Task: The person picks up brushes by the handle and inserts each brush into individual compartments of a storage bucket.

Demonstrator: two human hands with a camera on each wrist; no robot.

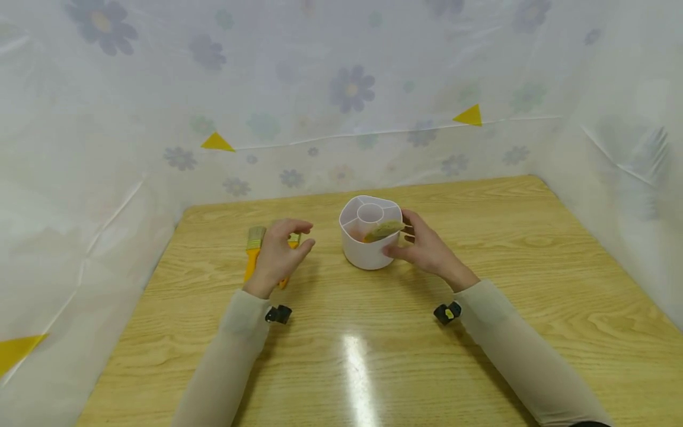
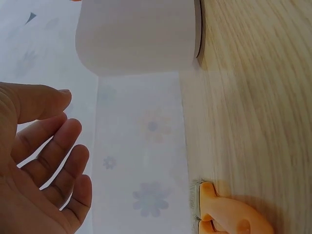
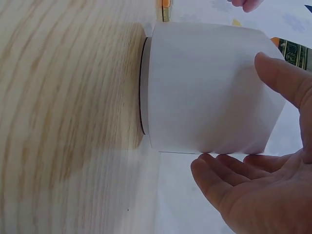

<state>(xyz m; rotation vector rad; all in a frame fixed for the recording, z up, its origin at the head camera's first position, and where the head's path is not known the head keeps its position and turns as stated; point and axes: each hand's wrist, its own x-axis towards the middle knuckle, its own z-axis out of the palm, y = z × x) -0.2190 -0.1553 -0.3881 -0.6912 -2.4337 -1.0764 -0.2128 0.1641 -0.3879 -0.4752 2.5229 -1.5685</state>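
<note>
A white round organizer (image 1: pixel 356 252) with several compartments around a central ring stands upright on the table. My right hand (image 1: pixel 429 250) holds its right side, thumb at the near wall and fingers around the far side, as the right wrist view also shows. One paintbrush (image 1: pixel 385 230) leans in a front compartment, bristles up toward the right hand. My left hand (image 1: pixel 278 252) hovers left of the organizer with fingers loosely curved and nothing in them. Beneath it lie a paintbrush (image 1: pixel 255 238) with an orange handle and another paintbrush (image 1: pixel 294 238), partly hidden by the hand.
The wood-grain table (image 1: pixel 373 332) ends at a flower-patterned plastic sheet (image 1: pixel 320 89) behind, with more sheeting at both sides. Yellow triangular markers (image 1: pixel 469 115) are stuck on the sheet. Each wrist wears a small black camera (image 1: pixel 447 312).
</note>
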